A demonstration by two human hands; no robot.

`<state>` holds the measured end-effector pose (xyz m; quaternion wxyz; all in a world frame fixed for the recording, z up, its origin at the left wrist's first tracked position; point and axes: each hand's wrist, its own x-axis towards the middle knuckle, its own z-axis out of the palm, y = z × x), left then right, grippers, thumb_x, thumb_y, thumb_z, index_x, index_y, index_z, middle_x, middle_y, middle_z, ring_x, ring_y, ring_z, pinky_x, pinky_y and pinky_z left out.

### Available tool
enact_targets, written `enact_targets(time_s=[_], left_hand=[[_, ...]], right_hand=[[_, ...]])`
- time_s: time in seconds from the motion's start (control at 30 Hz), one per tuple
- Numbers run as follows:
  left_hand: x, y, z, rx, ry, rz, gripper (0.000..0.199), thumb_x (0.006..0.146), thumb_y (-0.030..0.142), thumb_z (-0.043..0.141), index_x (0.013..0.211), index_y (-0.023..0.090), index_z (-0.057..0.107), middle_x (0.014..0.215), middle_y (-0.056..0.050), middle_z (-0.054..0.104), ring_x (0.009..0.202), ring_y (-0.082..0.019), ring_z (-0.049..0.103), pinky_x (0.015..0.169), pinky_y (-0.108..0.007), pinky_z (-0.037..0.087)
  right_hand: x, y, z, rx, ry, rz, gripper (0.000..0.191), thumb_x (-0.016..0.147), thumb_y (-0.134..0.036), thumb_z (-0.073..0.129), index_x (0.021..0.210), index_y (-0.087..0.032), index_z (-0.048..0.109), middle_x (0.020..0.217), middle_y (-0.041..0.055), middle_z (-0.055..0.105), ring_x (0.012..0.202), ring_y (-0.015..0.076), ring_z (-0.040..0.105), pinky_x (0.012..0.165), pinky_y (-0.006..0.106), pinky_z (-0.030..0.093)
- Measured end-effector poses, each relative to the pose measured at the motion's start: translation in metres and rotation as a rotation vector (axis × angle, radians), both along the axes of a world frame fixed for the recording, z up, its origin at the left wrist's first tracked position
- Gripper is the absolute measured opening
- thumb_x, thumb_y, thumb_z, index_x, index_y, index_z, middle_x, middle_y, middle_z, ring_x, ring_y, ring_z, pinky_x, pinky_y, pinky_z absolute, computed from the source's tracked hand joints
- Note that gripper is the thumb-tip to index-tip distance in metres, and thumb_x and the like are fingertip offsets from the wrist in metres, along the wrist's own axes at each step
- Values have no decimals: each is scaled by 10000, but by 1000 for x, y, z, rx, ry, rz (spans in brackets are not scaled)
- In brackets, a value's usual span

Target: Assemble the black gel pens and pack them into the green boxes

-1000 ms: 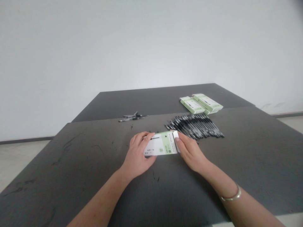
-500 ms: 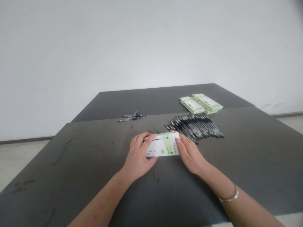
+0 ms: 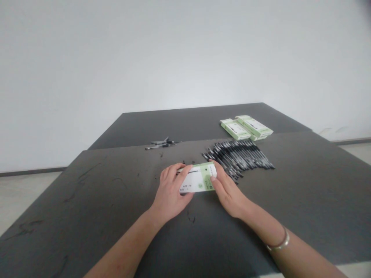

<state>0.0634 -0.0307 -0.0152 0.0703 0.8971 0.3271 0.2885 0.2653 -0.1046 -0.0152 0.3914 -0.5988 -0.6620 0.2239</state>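
A white and green box (image 3: 199, 178) is held between both hands over the near middle of the dark table. My left hand (image 3: 171, 190) grips its left end, thumb at the near edge and fingers over the top. My right hand (image 3: 230, 193) holds the right end, its thumb on the printed face near the corner. Just beyond my right hand lies a wide row of black and clear pens (image 3: 240, 156). A bracelet is on my right wrist.
Several pens (image 3: 164, 144) lie loosely left of the middle, near the seam between two table tops (image 3: 130, 185). White and green boxes (image 3: 255, 126) are grouped at the back right, some overlapping. A pale wall stands behind the table.
My right hand has shifted slightly left and its thumb now lies further onto the box's face. The flap at the box's right end, seen raised before, is now folded out of sight.
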Motion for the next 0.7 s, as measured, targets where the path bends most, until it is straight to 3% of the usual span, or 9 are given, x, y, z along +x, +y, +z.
enact_targets(time_s=[0.3, 0.47, 0.7], left_hand=[[1, 1, 1, -25, 10, 21, 653, 725, 201, 651, 1339, 228, 430, 1277, -110, 480, 1201, -286, 438, 1039, -461, 332], [1, 3, -3, -52, -17, 79, 677, 723, 245, 681, 1346, 235, 417, 1276, -108, 480, 1190, -288, 445, 1023, -465, 356], [2, 4, -4, -61, -27, 113, 679, 722, 259, 693, 1347, 233, 429, 1274, -110, 493, 1171, -298, 454, 1007, -479, 368]], right_hand=[[-2, -2, 8, -122, 102, -15, 658, 989, -383, 303, 1536, -110, 61, 1448, 196, 419, 1232, 287, 511, 1025, 469, 431], [0, -1, 8, -116, 77, -11, 665, 980, -362, 319, 1536, -98, 66, 1484, 204, 380, 1333, 313, 414, 1086, 517, 362], [0, 1, -1, -98, 14, 79, 696, 976, -384, 348, 1533, -118, 25, 1585, 178, 183, 1448, 268, 224, 1175, 504, 194]])
